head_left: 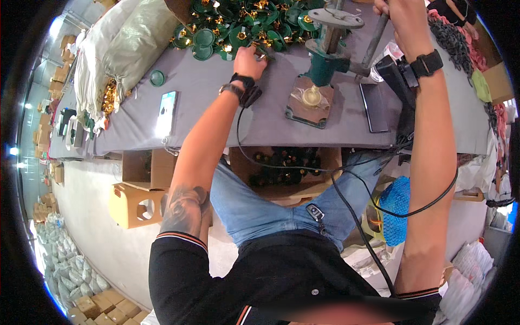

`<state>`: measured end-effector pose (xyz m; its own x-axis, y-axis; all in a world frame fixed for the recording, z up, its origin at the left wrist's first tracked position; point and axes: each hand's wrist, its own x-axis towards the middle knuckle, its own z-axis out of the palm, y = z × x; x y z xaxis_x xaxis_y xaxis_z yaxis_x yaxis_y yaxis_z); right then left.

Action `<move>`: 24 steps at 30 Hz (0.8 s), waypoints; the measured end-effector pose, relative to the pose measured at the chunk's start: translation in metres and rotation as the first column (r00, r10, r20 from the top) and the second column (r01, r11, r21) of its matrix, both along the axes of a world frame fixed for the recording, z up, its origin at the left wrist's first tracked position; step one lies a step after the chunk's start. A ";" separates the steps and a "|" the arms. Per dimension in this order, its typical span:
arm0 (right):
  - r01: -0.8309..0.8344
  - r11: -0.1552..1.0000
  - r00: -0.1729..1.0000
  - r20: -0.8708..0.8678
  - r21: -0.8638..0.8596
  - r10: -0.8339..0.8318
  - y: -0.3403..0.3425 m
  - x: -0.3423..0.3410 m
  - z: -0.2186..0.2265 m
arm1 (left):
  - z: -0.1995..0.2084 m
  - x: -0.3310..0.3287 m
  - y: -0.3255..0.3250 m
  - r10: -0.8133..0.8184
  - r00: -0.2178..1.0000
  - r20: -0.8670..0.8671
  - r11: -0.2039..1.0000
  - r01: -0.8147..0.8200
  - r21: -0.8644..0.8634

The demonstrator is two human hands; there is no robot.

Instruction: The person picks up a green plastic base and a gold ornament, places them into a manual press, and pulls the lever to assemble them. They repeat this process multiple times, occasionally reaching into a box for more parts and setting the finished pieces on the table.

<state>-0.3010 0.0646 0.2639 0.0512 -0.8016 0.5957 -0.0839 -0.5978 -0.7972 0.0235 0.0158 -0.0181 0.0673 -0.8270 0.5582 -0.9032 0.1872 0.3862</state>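
Observation:
My right hand (407, 27) is wrapped round the top of the metal lever (374, 49) of a small green hand press (325, 65). Under the press's ram, a brass-coloured round piece (311, 97) sits on the square base (306, 115). At the near edge of a heap of green round discs with gold-coloured fittings (238, 35), my left hand (250, 64) has its fingers closed together. Whatever is between those fingertips is too small and partly hidden to name. Both wrists wear black straps, and a cable hangs from the left one.
A lit phone (167, 114) and a single green disc (157, 78) lie left on the grey-covered table. Right of the press rests a dark phone (375, 107). Large pale sacks (135, 43) fill the far left. Black cables (336, 170) loop below the table edge, before an open carton (238, 168).

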 end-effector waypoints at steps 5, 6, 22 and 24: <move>0.033 0.999 0.999 -0.002 -0.013 -0.033 0.002 -0.005 -0.002 | 0.046 -0.054 0.081 -0.285 0.876 -0.389 0.880 0.400 0.257; 0.093 0.996 0.995 0.030 0.013 -0.093 0.007 0.006 0.002 | 0.058 -0.057 0.096 -0.365 0.819 -0.442 0.813 0.512 0.278; -0.028 0.824 0.992 -0.117 -0.566 -0.047 0.136 0.007 -0.106 | 0.057 -0.123 0.101 -0.438 0.822 -0.364 0.786 0.547 0.289; -0.086 0.816 0.816 -0.510 -0.571 -0.272 0.180 -0.016 -0.200 | 0.059 -0.127 0.104 -0.450 0.822 -0.349 0.768 0.555 0.319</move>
<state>-0.3168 0.2449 0.0640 0.4511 -0.3643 0.8147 -0.4732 -0.8717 -0.1278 -0.1039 0.1200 0.0407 -0.3347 -0.9199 0.2042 -0.5907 0.3737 0.7151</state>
